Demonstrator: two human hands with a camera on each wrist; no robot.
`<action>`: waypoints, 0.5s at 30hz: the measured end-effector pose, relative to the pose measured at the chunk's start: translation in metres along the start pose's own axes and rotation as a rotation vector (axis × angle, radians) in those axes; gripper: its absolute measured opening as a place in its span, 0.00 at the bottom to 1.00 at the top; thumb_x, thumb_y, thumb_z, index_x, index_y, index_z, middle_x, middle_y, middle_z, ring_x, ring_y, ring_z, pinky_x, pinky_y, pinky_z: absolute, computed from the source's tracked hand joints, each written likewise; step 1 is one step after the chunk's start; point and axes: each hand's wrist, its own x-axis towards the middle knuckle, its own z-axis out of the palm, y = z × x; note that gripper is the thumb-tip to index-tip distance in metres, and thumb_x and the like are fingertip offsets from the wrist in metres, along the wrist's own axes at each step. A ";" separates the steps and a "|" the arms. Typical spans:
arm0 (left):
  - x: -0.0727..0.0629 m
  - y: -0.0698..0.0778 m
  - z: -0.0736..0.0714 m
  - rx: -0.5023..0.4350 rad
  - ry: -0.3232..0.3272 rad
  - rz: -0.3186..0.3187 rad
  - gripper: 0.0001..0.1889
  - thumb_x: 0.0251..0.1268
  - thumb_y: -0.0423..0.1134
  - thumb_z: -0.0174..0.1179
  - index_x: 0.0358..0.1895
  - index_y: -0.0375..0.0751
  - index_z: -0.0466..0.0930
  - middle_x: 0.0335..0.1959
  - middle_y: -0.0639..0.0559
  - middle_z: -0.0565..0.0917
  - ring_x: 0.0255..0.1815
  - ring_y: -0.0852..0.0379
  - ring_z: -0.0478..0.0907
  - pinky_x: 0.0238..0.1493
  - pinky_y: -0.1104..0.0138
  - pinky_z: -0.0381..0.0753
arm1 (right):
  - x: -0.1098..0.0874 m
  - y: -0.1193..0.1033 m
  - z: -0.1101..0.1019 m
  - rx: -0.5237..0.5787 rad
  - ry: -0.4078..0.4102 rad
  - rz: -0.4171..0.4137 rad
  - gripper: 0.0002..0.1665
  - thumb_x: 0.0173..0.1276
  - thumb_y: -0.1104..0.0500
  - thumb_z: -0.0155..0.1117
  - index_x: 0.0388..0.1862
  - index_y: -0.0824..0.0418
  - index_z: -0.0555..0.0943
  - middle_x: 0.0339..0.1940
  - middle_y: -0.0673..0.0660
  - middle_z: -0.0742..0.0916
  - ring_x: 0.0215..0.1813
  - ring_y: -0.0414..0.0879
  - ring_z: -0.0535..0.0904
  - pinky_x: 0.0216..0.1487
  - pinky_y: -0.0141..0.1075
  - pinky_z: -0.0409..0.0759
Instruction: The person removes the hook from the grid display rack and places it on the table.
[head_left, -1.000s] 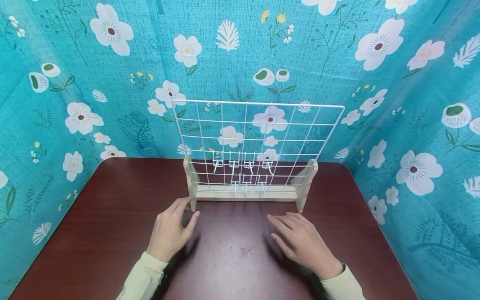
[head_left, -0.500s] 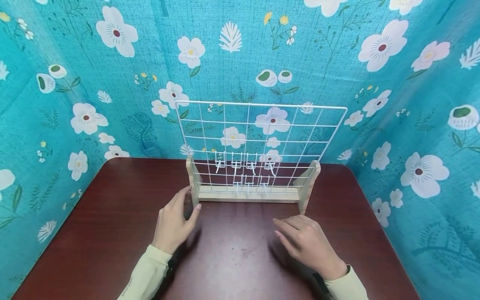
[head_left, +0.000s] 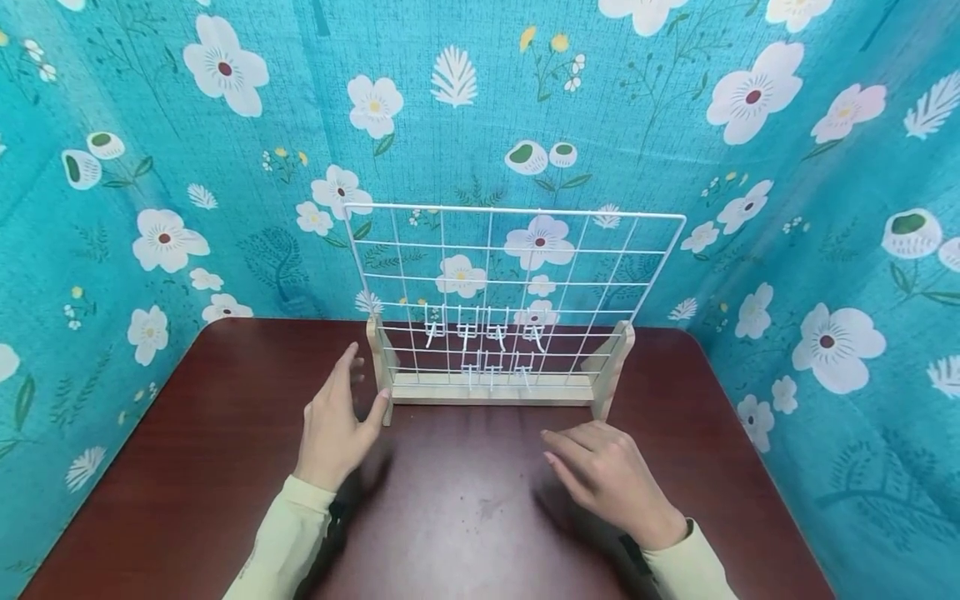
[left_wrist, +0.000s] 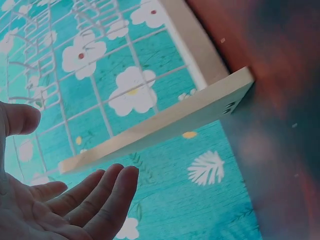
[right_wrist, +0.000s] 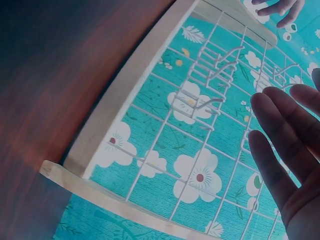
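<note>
A white wire grid rack (head_left: 491, 209) stands upright on a pale wooden base (head_left: 491, 390), between two wooden side supports. Several white hooks (head_left: 495, 332) hang on its lower half in two rows. My left hand (head_left: 330, 433) is beside the left wooden support (head_left: 378, 358), thumb and fingers spread to either side of its front end; the left wrist view shows the palm and fingers (left_wrist: 100, 200) holding nothing. Lower right, in front of the rack, my right hand (head_left: 603, 475) hovers with fingers loosely bent. In the right wrist view its fingers (right_wrist: 280, 125) overlap the grid and grip nothing.
The rack rests on a dark red-brown table (head_left: 187, 433) with rounded back corners. A turquoise floral cloth (head_left: 420, 167) hangs behind the table and along both sides. The right wooden support (head_left: 617, 367) stands beyond my right hand.
My left hand has reached forward along the outside of the left support, its fingers now spread wider. The right hand shifts only slightly, its fingers a little more bent. The rack stays put.
</note>
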 end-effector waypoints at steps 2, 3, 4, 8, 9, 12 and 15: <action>0.003 0.001 -0.002 -0.001 0.005 -0.007 0.41 0.66 0.46 0.69 0.80 0.40 0.62 0.63 0.38 0.83 0.57 0.40 0.86 0.47 0.39 0.84 | 0.003 0.000 -0.001 0.001 0.009 -0.005 0.23 0.83 0.48 0.51 0.45 0.57 0.91 0.35 0.48 0.92 0.35 0.42 0.88 0.39 0.42 0.85; 0.004 0.001 -0.003 -0.001 0.008 -0.009 0.41 0.66 0.46 0.69 0.80 0.40 0.62 0.63 0.37 0.83 0.57 0.40 0.86 0.47 0.39 0.84 | 0.004 0.000 -0.001 -0.001 0.010 -0.007 0.23 0.83 0.48 0.51 0.45 0.57 0.91 0.35 0.48 0.93 0.35 0.41 0.88 0.39 0.42 0.85; 0.005 0.001 -0.004 -0.003 0.011 -0.011 0.41 0.67 0.46 0.68 0.80 0.41 0.62 0.64 0.38 0.83 0.58 0.40 0.85 0.48 0.38 0.84 | 0.005 0.000 -0.001 -0.001 0.014 -0.012 0.23 0.83 0.48 0.52 0.45 0.57 0.91 0.35 0.48 0.93 0.35 0.41 0.88 0.39 0.42 0.85; 0.007 0.001 -0.004 -0.008 0.016 -0.011 0.41 0.67 0.47 0.68 0.80 0.41 0.62 0.65 0.38 0.82 0.59 0.40 0.85 0.50 0.37 0.83 | 0.008 0.001 -0.002 0.000 0.034 -0.023 0.22 0.82 0.49 0.52 0.44 0.58 0.91 0.34 0.49 0.93 0.34 0.41 0.88 0.38 0.41 0.85; 0.007 0.001 -0.004 -0.009 0.016 -0.011 0.41 0.67 0.47 0.68 0.80 0.41 0.62 0.65 0.38 0.82 0.59 0.40 0.85 0.49 0.37 0.83 | 0.008 0.001 -0.002 0.000 0.041 -0.026 0.22 0.82 0.49 0.53 0.44 0.58 0.91 0.34 0.49 0.93 0.34 0.42 0.88 0.38 0.42 0.85; 0.009 0.002 -0.003 -0.011 0.017 -0.003 0.41 0.67 0.47 0.68 0.81 0.41 0.62 0.66 0.38 0.82 0.59 0.40 0.85 0.50 0.37 0.82 | 0.010 0.002 -0.004 -0.004 0.058 -0.024 0.22 0.82 0.49 0.53 0.44 0.58 0.91 0.34 0.49 0.93 0.33 0.41 0.88 0.37 0.41 0.84; 0.012 0.003 -0.003 -0.009 0.018 0.001 0.41 0.68 0.47 0.67 0.81 0.42 0.61 0.66 0.39 0.81 0.60 0.40 0.84 0.50 0.36 0.82 | 0.012 0.002 -0.006 -0.009 0.069 -0.013 0.22 0.82 0.48 0.53 0.44 0.57 0.91 0.34 0.49 0.92 0.32 0.41 0.87 0.35 0.41 0.84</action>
